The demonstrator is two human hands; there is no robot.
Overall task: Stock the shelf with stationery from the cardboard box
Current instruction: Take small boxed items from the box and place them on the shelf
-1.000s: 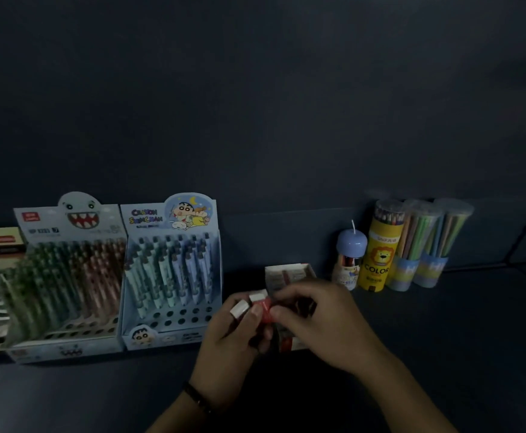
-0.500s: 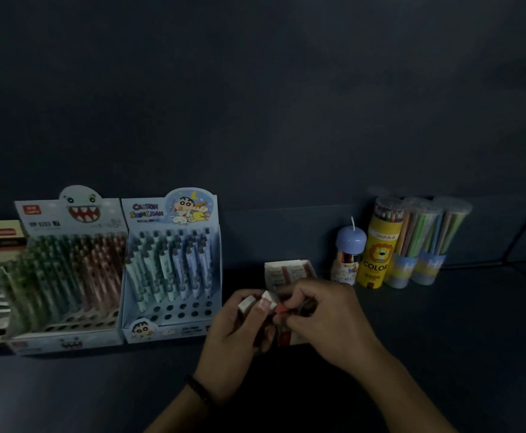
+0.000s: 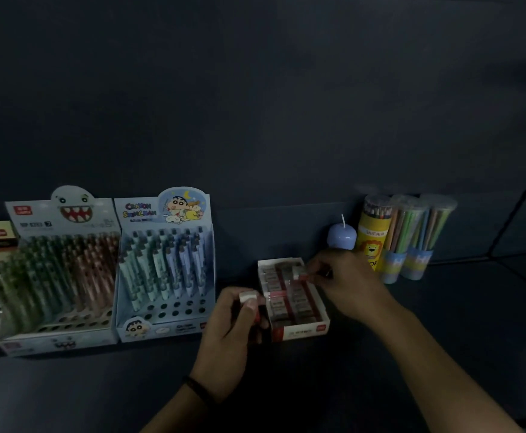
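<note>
2 small erasers, likely light, firm and grippy: the left hand [image 3: 233, 332] pinches one eraser [image 3: 249, 297] just left of the eraser box [image 3: 299, 332], and the right hand [image 3: 349, 285] pinches another eraser [image 3: 299, 272] over the box's far end. Hold them by their sleeved sides.

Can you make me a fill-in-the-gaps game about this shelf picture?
1. The yellow pencil tube has a ____ face on it.
2. The right hand pinches an eraser over the open eraser box, which stands to the ____ of the pen boxes.
3. The left hand grips spare erasers and wears a dark band on its ____.
Missing words: lion; right; wrist.
</note>
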